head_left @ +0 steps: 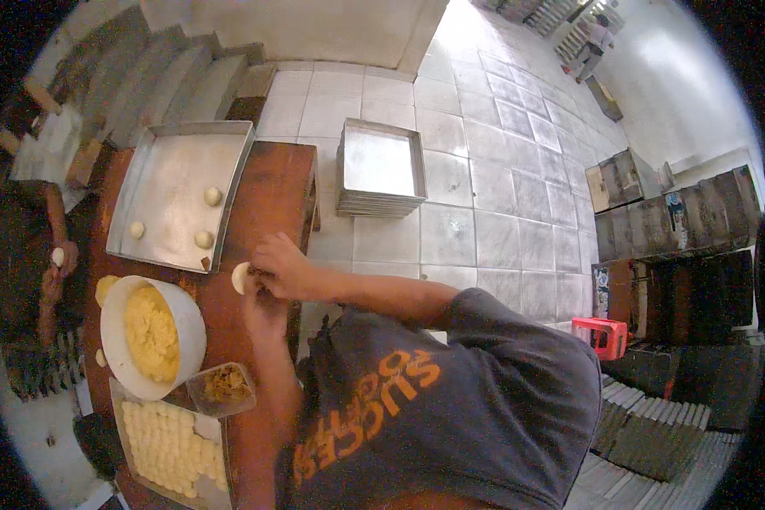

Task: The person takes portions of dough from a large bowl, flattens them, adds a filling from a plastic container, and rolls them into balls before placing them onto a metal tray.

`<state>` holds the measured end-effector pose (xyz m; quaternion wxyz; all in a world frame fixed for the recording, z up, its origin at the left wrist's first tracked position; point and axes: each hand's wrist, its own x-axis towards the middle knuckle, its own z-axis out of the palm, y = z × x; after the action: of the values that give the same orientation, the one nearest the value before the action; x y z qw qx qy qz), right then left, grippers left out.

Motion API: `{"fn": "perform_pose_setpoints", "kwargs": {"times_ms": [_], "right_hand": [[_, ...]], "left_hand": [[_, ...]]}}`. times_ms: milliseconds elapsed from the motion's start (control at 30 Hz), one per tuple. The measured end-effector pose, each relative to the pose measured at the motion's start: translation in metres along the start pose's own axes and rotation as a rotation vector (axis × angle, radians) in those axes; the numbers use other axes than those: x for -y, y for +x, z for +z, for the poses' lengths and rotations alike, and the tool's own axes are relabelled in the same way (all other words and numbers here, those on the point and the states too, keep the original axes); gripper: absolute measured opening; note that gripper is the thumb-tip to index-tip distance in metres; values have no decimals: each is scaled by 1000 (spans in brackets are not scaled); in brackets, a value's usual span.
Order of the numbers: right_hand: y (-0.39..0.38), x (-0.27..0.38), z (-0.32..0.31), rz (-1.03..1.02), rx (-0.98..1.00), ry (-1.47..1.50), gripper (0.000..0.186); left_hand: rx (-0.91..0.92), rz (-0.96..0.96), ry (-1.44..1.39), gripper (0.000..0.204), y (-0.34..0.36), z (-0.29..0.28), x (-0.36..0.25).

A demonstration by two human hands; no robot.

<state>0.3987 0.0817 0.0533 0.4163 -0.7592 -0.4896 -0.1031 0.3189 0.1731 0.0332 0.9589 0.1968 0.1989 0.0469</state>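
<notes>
A pale dough ball (240, 278) sits at the fingertips of my two hands, above the table's near edge. My right hand (282, 265) is curled over it from one side, and my left hand (268, 316) closes round it from the other. The fingers partly hide the ball. Close by lies a large metal baking tray (166, 178) holding three round dough balls (212, 196). Beside my left forearm stand a white bowl (191, 319) of yellow dough-like mass (151, 336) and a clear tub (245, 378) with brown crumbly filling (223, 384).
Rows of pale yellow balls (166, 442) fill a tray on the brown table (272, 183). Across it, a co-worker's hands (64, 265) hold a white ball. Stacked trays (382, 166) stand on the tiled floor; a red stool (599, 337) is behind me. Another person (595, 47) is far off.
</notes>
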Motion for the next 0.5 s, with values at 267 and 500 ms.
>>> {"fn": "perform_pose_setpoints", "kwargs": {"times_ms": [267,500], "right_hand": [[-9,41,15,34,47,-18,27],[-19,59,34,-101,4,126,27]], "left_hand": [[-98,141,81,42,-28,-35,5],[-58,207,-14,46,-62,-50,0]]}}
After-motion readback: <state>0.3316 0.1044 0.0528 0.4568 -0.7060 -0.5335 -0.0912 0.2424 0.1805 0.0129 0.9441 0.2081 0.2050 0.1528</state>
